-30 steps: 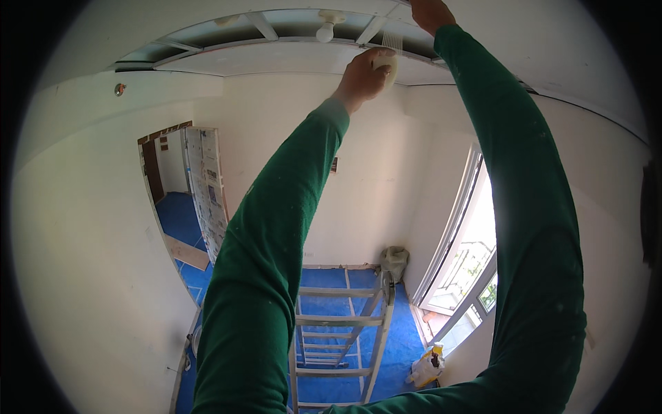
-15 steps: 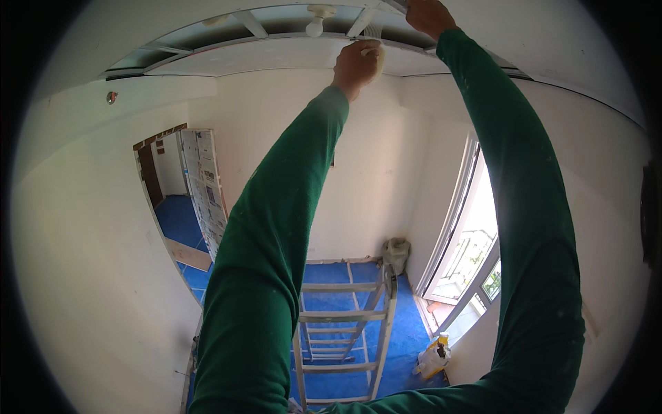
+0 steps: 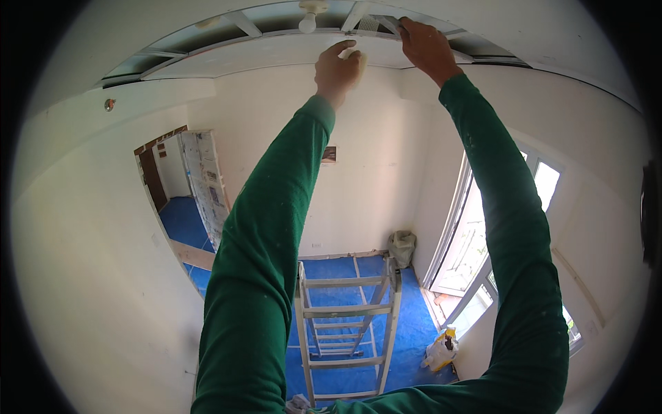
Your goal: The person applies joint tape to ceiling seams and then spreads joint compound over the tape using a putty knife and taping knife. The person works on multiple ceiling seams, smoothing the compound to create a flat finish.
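Note:
My left hand (image 3: 334, 74) is raised to the ceiling, its fingers curled round a pale roll of tape (image 3: 358, 67), mostly hidden behind the hand. Thumb and forefinger point up. Just above, a short strip of white mesh tape (image 3: 369, 25) hangs at the edge of the long ceiling opening. To its right, my right hand (image 3: 429, 50) is closed on a flat grey blade, apparently a putty knife (image 3: 390, 25), whose end lies beside the mesh strip. Its handle is hidden in the fingers.
An aluminium stepladder (image 3: 345, 312) stands below me on blue floor sheeting (image 3: 407, 331). A light bulb (image 3: 307, 23) hangs near the opening's metal framing (image 3: 243, 25). A sack (image 3: 401, 248) sits in the far corner, a white-and-yellow bag (image 3: 441, 350) by the glass door (image 3: 458, 255). Left is a paper-covered door (image 3: 203, 172).
My left hand has moved left and slightly down, away from the mesh strip. My right hand has come down and left, bringing the blade close to the strip. The view has shifted slightly.

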`<state>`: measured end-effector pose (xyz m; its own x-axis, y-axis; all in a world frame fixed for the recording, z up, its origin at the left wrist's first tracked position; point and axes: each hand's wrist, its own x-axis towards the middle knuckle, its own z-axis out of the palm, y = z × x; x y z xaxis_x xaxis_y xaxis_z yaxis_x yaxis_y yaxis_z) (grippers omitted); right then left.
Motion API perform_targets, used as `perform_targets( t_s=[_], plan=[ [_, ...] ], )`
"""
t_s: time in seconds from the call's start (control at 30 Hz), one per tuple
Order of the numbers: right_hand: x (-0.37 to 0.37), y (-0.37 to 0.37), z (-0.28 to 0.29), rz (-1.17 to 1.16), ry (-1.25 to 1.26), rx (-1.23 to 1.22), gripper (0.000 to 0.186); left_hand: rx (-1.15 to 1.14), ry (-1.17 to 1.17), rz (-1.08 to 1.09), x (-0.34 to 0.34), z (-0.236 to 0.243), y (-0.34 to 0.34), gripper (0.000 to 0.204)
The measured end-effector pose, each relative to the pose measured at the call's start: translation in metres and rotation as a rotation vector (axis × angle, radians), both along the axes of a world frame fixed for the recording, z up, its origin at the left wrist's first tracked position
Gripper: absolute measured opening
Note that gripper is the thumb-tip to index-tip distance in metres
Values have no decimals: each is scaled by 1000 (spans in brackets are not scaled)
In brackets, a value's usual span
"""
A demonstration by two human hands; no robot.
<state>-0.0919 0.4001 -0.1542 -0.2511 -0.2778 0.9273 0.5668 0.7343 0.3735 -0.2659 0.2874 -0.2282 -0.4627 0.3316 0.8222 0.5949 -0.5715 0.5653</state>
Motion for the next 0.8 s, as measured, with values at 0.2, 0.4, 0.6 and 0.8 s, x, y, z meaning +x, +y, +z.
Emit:
perform_targets(
  t_s=[0.2,0.4,0.6,0.8],
  plan=[
    [-15,14,4,-93,-154,172,17,-70,-79,95,8,5,23,49],
    [-18,27,3,-137,-199,201,18,-174,-25,107,21,-1,22,61],
    [-20,34,2,-87,-220,270,21,14,-9,127,22,-8,35,54],
    [-8,32,9,-86,-105,-38,21,-24,46,37,10,-10,30,60]
  ],
)
